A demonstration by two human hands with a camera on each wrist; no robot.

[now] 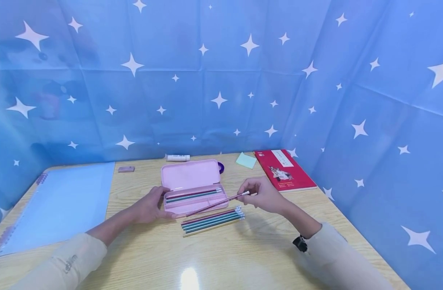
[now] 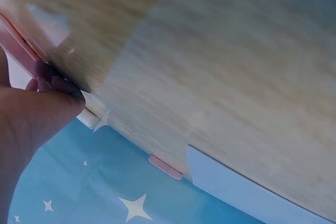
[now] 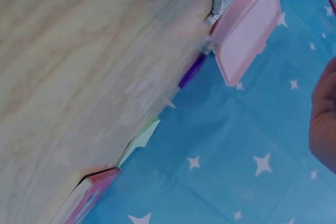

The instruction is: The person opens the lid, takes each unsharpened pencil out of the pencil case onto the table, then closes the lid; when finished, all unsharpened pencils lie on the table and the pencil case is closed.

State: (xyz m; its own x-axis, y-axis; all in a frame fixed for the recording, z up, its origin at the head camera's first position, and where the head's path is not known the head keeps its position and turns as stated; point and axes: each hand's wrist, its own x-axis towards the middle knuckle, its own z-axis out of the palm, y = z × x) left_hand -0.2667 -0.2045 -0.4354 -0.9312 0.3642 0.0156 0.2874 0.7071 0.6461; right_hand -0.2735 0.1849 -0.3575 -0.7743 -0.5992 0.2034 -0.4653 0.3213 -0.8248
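A pink pencil case [image 1: 190, 174] lies with its lid raised, a few pencils [image 1: 193, 195] in its tray. My left hand [image 1: 149, 206] grips the case's left end, thumb at the front edge and fingers at the back corner; in the left wrist view the fingers are curled at the case's edge. Between thumb and fingers, my right hand [image 1: 262, 194] pinches a dark red pencil [image 1: 214, 204] near its eraser end, slanting over the tray with its far end by the case's front edge. In front of the case several red, green and yellow pencils [image 1: 213, 222] lie side by side.
A large pale blue spiral notebook [image 1: 69, 201] covers the left of the table. Along the back are an eraser [image 1: 126, 169], a white tube [image 1: 178, 158], a purple tape roll [image 1: 221, 167] and green sticky notes [image 1: 246, 160]. A red book [image 1: 284, 171] lies at back right, near the starry curtain [image 1: 221, 80].
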